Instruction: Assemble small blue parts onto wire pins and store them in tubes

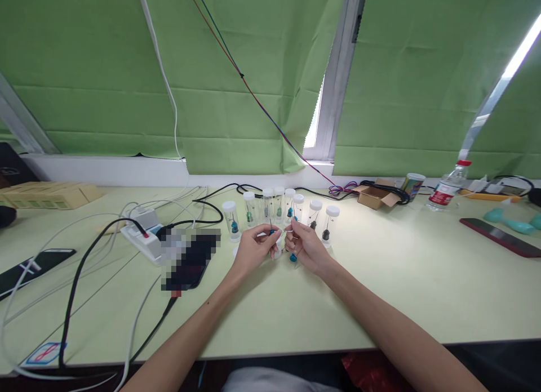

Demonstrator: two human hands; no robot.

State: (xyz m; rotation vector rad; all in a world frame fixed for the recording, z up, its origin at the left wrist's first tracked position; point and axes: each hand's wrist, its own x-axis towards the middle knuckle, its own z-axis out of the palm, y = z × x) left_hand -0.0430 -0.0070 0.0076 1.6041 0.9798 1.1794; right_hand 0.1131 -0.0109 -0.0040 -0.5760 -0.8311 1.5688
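Note:
My left hand point(256, 248) is closed, thumb and fingers pinching a small blue piece with a thin upright stem point(271, 232). Close beside it, my right hand point(310, 248) pinches a thin metal pin point(288, 231) that points toward the left fingers. Just under the right fingers a second blue piece point(293, 258) shows; whether the hand holds it I cannot tell. Behind both hands stand several clear vials with white caps, among them a left one point(231, 220) with a blue piece inside and a right one point(330, 226) with a dark piece.
A phone point(198, 262) lies left of my hands, near a white power strip point(146, 234) and tangled cables. At the back right are a small cardboard box point(374, 196), a can point(413, 186) and a water bottle point(448, 189). A red-edged phone point(501, 238) lies far right.

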